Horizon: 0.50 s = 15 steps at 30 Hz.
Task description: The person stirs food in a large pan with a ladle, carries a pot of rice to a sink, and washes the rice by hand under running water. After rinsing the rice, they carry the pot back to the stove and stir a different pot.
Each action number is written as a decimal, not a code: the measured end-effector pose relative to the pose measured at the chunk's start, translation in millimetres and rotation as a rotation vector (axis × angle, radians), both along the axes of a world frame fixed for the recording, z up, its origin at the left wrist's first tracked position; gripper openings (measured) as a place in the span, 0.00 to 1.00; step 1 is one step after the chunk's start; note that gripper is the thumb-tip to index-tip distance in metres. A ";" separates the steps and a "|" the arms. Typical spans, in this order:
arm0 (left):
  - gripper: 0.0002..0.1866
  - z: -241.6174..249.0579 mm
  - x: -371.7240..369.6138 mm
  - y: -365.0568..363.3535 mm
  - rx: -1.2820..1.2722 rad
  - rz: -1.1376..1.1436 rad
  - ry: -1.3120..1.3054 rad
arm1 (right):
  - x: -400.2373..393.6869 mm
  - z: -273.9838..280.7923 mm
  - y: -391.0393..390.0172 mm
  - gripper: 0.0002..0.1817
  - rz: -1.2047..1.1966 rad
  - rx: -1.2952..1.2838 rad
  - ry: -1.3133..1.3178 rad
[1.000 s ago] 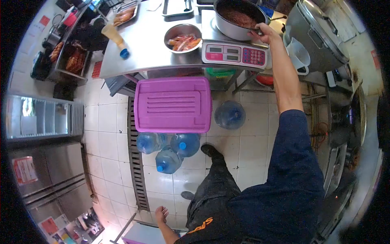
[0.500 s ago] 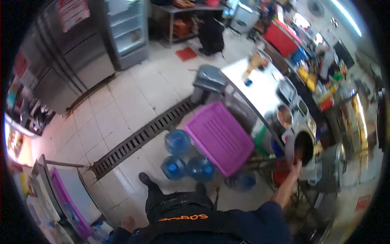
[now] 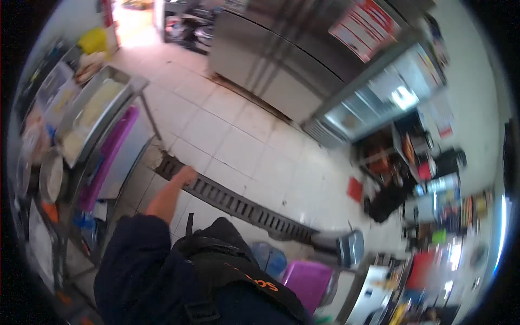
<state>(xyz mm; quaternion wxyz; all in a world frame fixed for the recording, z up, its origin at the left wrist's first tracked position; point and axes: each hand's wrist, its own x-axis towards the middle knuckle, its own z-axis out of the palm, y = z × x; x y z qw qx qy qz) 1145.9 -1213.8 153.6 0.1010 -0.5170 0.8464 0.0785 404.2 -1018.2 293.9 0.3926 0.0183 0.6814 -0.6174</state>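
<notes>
My left hand (image 3: pixel 186 176) is stretched out in front of me over the floor drain grate (image 3: pixel 233 203), blurred, its fingers too smeared to read. Nothing can be made out in it. To its left stands a metal table with a steel tray (image 3: pixel 97 111) of pale food and a round bowl (image 3: pixel 53 176). My right hand is outside the view. The purple lid (image 3: pixel 307 281) lies low in the view, beside a blue water bottle (image 3: pixel 269 259).
Steel refrigerators (image 3: pixel 276 59) and a glass-door cooler (image 3: pixel 379 103) line the far wall. A grey bin (image 3: pixel 350 248) stands near the drain's right end. A dark shape (image 3: pixel 387 201) is beside a shelf at the right, with a white worktable (image 3: pixel 371 295) below.
The view has swung left towards the refrigerators and left table. My left hand has risen and reached forward. My right hand, earlier at a dark round pot, has left the view.
</notes>
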 end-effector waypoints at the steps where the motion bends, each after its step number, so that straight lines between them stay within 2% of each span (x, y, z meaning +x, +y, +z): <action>1: 0.08 6.5 -4.6 -30.9 0.101 0.064 0.040 | 18.5 -7.7 -53.0 0.18 0.097 0.026 -0.006; 2: 0.09 -40.7 5.9 -63.7 -0.032 -0.076 0.081 | 42.1 -11.1 -100.1 0.18 0.180 0.051 -0.014; 3: 0.12 -22.4 0.4 -79.5 0.412 0.412 0.647 | 65.7 -20.1 -149.0 0.18 0.273 0.075 -0.025; 4: 0.16 -1.5 -5.7 -95.4 0.597 0.985 1.300 | 86.6 -29.3 -194.0 0.18 0.351 0.085 -0.035; 5: 0.16 37.6 -6.4 -105.7 0.516 0.950 1.230 | 107.3 -41.8 -234.4 0.18 0.411 0.089 -0.045; 6: 0.17 52.1 3.5 -121.9 0.425 0.908 1.147 | 136.0 -57.1 -276.1 0.17 0.478 0.089 -0.067; 8: 0.19 20.8 35.7 -145.4 0.032 0.919 0.781 | 178.3 -68.4 -349.4 0.17 0.577 0.103 -0.082; 10: 0.19 27.7 68.9 -147.2 0.288 1.397 0.770 | 216.8 -79.7 -414.6 0.17 0.667 0.132 -0.085; 11: 0.19 8.2 88.1 -146.3 0.313 1.467 0.749 | 229.2 -83.9 -442.4 0.17 0.697 0.144 -0.075; 14: 0.18 -78.1 145.0 -128.4 0.227 1.384 0.535 | 282.8 -81.6 -519.3 0.17 0.792 0.171 -0.048; 15: 0.19 -61.7 145.9 -111.5 0.142 1.398 0.435 | 299.6 -80.6 -539.8 0.17 0.839 0.196 -0.035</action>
